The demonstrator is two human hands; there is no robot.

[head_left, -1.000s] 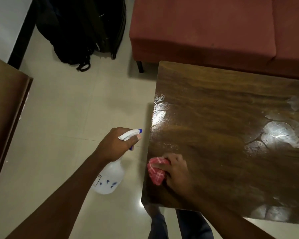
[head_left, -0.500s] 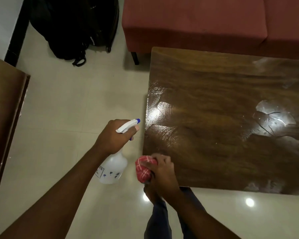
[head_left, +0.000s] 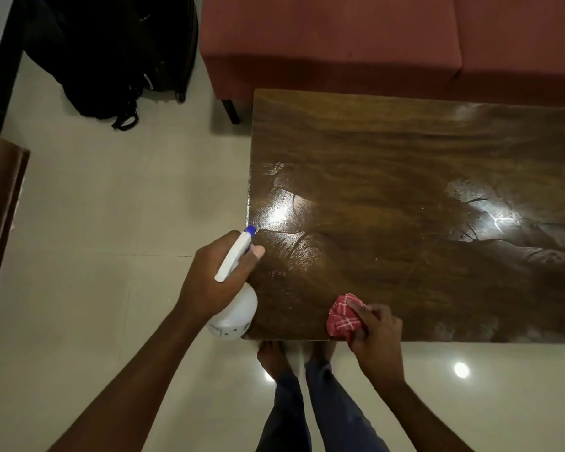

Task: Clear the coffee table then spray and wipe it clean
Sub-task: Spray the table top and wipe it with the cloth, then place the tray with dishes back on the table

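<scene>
L hand (head_left: 216, 282) is gripping the spray bottle (head_left: 234, 316) by its neck, at the coffee table (head_left: 421, 151) near-left corner. Bottle body is hanging down; spray head's long axis is running up-right, blue nozzle (head_left: 250, 230) pointing over the tabletop. Finger appears to be on the trigger, partly hidden. R hand (head_left: 377, 337) is clutching a bunched red checked cloth (head_left: 343, 316), pressing it on the near edge. Wet patches are shining on the wood. Red sofa (head_left: 340, 44) is sitting just beyond the table.
</scene>
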